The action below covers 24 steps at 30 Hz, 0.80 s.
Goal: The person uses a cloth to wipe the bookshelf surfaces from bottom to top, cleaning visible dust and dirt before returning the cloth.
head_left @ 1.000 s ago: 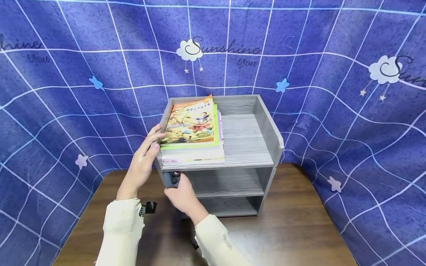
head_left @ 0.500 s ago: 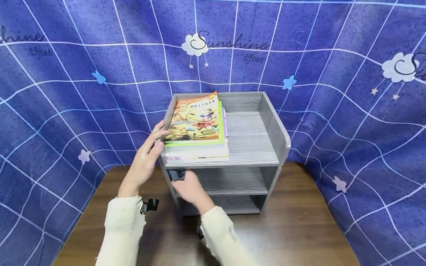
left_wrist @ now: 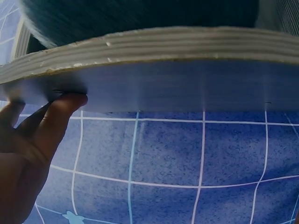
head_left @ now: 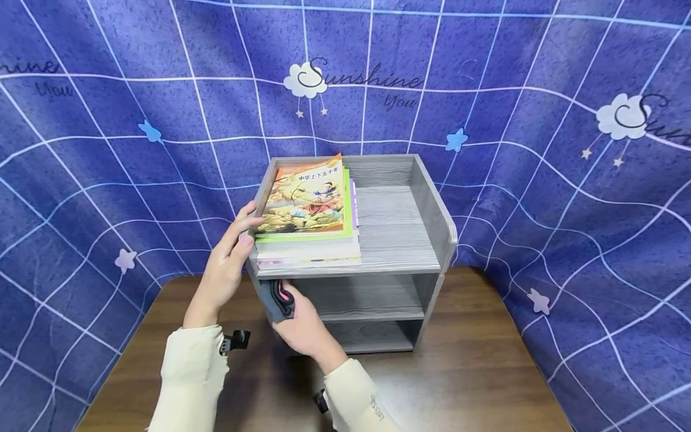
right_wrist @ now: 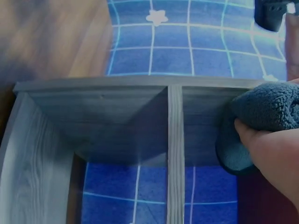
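At one shelf (head_left: 399,222), fingers (right_wrist: 250,135) gripping one towel (right_wrist: 266,107)

Just right of the left fingers (head_left: 245,225) lies a stack of books (head_left: 308,249), its top cover (head_left: 305,204) illustrated. Beyond those fingers hangs a blue gridded curtain (head_left: 394,36) with a white cloud print (head_left: 305,80); left of them, a pale star (head_left: 126,260). Below them, a brown tabletop (head_left: 475,360).

Left hand (left_wrist: 28,149) at the outer face of a gray panel (left_wrist: 177,86).
Hand enters at lower left, fingertips touching the panel, fingers not curled round anything; panel's pale, layered edge (left_wrist: 177,44) bows across the upper view; dark teal cloth (left_wrist: 140,16), fuzzy, above that edge, cut by the frame; below, blue backdrop (left_wrist: 166,156), pale grid lines, light blue star (left_wrist: 73,217) at bottom left.
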Tool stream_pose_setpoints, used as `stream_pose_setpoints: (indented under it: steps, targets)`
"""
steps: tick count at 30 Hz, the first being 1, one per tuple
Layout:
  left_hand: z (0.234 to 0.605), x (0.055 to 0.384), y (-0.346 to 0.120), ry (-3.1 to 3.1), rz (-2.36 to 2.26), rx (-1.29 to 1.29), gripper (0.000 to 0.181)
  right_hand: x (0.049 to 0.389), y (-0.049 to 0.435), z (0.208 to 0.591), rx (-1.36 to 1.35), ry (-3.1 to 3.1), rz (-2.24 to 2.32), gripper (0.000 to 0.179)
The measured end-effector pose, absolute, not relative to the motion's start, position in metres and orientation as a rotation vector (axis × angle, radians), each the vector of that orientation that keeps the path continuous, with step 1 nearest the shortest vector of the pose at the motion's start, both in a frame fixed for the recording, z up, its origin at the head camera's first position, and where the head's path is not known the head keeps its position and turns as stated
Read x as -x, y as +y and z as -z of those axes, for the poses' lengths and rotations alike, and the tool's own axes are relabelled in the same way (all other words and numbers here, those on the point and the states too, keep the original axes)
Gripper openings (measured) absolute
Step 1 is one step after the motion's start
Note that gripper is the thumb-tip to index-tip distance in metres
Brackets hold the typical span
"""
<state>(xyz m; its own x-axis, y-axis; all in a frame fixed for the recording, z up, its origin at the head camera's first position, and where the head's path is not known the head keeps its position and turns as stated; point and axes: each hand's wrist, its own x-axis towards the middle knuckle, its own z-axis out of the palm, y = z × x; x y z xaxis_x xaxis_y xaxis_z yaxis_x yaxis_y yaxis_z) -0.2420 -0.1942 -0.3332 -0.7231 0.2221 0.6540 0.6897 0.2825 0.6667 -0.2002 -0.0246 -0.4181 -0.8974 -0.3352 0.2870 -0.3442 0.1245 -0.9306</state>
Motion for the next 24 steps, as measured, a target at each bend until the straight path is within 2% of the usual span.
stream_pose_setpoints:
  steps: [4, 8, 11, 17, 20, 24]
  targets:
    - [0.334, 0.241, -0.194, -2.118, 1.440, 0.814, 0.035, 0.218, -0.032, 0.422, -0.581, -2.432, -1.930, 0.067]
    - [0.333, 0.240, -0.192, -2.095, 1.465, 0.810, 0.034, 0.227, -0.037, 0.423, -0.441, -2.480, -1.986, 0.077]
    - [0.332, 0.239, -0.192, -2.085, 1.476, 0.804, 0.034, 0.219, -0.038, 0.424, -0.512, -2.483, -1.901, 0.073]
    - [0.327, 0.236, -0.195, -2.081, 1.473, 0.796, 0.034, 0.191, -0.031, 0.423, -0.784, -2.385, -1.907, 0.087]
    - [0.327, 0.237, -0.194, -2.074, 1.482, 0.794, 0.034, 0.194, -0.028, 0.421, -0.807, -2.402, -1.872, 0.083]
    - [0.331, 0.238, -0.189, -2.072, 1.491, 0.791, 0.034, 0.212, -0.027, 0.423, -0.700, -2.494, -1.803, 0.074]
